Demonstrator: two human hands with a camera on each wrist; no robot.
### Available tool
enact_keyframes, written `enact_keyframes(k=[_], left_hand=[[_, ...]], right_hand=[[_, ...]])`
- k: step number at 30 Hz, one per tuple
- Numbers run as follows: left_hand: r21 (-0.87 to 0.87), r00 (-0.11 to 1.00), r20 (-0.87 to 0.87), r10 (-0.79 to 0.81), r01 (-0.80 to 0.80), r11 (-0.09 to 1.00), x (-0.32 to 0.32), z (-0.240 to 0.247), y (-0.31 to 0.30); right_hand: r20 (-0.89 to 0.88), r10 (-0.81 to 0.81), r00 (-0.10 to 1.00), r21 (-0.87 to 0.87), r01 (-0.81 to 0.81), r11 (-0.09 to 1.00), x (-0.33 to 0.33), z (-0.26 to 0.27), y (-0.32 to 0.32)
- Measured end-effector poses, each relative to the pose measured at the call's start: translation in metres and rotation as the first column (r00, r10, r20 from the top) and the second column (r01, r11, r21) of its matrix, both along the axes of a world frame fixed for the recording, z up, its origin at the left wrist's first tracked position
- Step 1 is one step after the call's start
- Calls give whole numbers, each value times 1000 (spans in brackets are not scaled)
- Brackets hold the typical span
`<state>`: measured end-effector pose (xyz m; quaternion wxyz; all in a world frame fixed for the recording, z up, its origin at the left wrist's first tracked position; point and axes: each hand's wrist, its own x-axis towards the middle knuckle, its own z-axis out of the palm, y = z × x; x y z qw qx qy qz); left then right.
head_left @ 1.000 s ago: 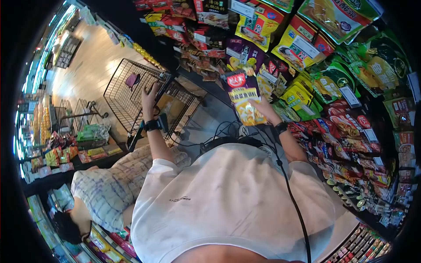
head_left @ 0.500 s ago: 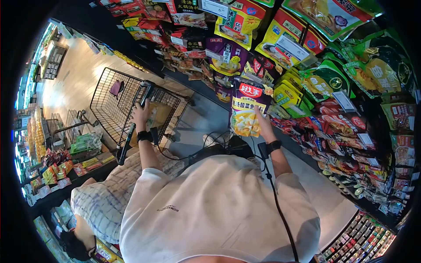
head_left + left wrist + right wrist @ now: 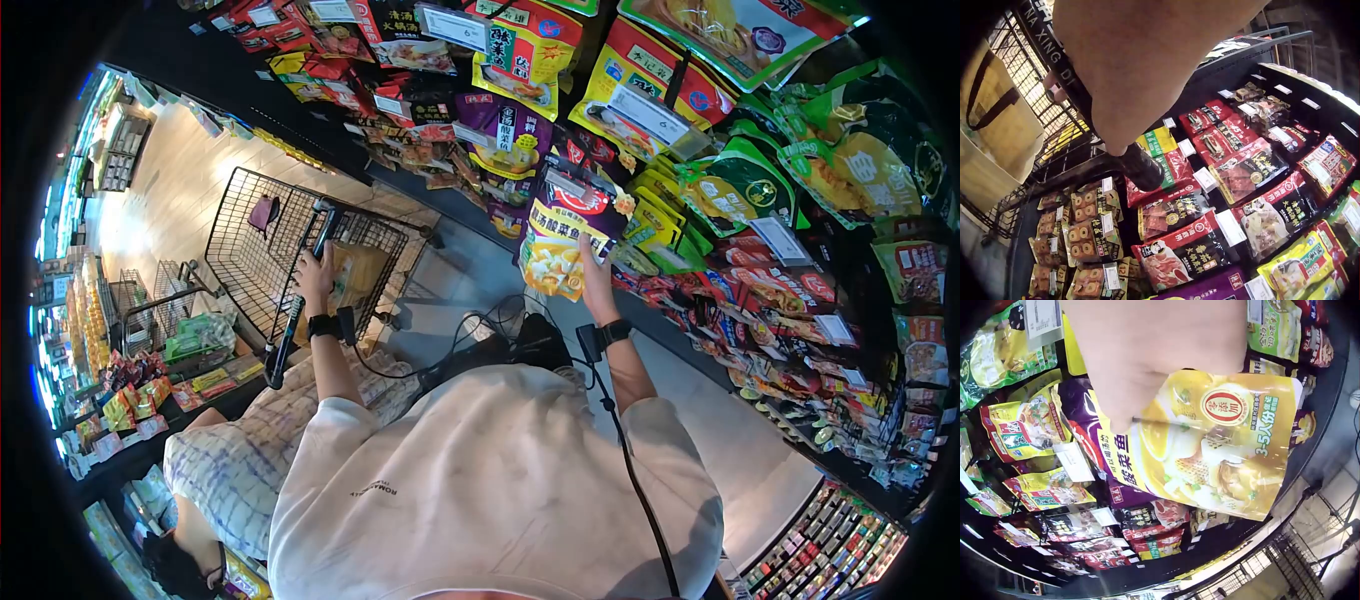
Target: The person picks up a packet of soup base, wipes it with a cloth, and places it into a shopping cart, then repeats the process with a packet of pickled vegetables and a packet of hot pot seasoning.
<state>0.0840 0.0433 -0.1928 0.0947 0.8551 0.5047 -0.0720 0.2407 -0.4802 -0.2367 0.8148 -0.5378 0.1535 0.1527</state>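
In a supermarket aisle, right up by a shelf of seasoning packets (image 3: 800, 290), someone in a white T-shirt (image 3: 500, 480) has both hands busy. The right hand (image 3: 598, 285) is holding a purple and yellow pickled-cabbage fish seasoning pouch (image 3: 550, 262) by its side edge, thumb across the printed front. That pouch is up in the air just in front of the shelf, tilted a bit, with the front facing up toward the head camera. From the right wrist you can even read "3-5" on it, next to a red and white round badge (image 3: 1223, 407).

Left hand (image 3: 316, 275) is wrapped around the handle (image 3: 283, 345) of a black wire shopping cart (image 3: 232, 235), and the left wrist view shows "NA XING DI" lettered on the bar. There's a tan bag with a black strap (image 3: 997, 140) at the cart too, plus a small purple thing (image 3: 264, 214) in it, can't tell what. Both wrists have black bands, and a black cable (image 3: 640, 493) runs down over the shirt. Behind the cart at lower left, another person in a pale patterned top (image 3: 230, 475) is leaning over.
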Motion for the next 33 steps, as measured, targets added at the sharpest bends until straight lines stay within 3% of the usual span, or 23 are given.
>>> enact_keyframes(k=[3, 10, 13, 14, 17, 18, 22, 26, 29, 30, 33], left_hand=[[16, 1000, -18, 4, -3, 1000, 1, -2, 2], [33, 999, -38, -2, 4, 999, -1, -6, 5], [45, 999, -40, 7, -5, 999, 0, -8, 6], [42, 999, -45, 8, -6, 999, 0, -7, 6], [29, 999, -49, 5, -4, 1000, 2, -2, 3], [23, 999, -43, -1, 2, 1000, 2, 0, 1], [41, 1000, -30, -4, 5, 999, 3, 2, -1], [78, 1000, -22, -6, 7, 997, 2, -7, 1], [82, 999, -28, -24, 26, 996, 1, -3, -2], [84, 999, -23, -25, 27, 996, 0, -5, -2], [107, 999, -4, -32, 33, 994, 4, -8, -5]], right_hand=[[42, 89, 995, -31, -88, 996, 7, 3, 4], [-67, -34, 997, -118, 26, 993, 7, -7, 15], [-1, -37, 999, -35, 37, 999, 18, -11, 18], [-71, -72, 995, -64, 68, 996, 21, -9, 20], [27, -78, 997, -46, 79, 996, 50, -28, 17], [-41, -147, 988, -105, 142, 984, 59, -27, 22], [35, -137, 990, -324, 141, 935, 88, -19, 16], [270, -237, 933, -378, 329, 865, 94, -39, 22], [285, -251, 925, -411, 355, 840, 88, -41, 28], [103, -240, 965, -529, 257, 809, 86, -36, 26], [248, -242, 938, -528, 340, 778, 78, -30, 34]])
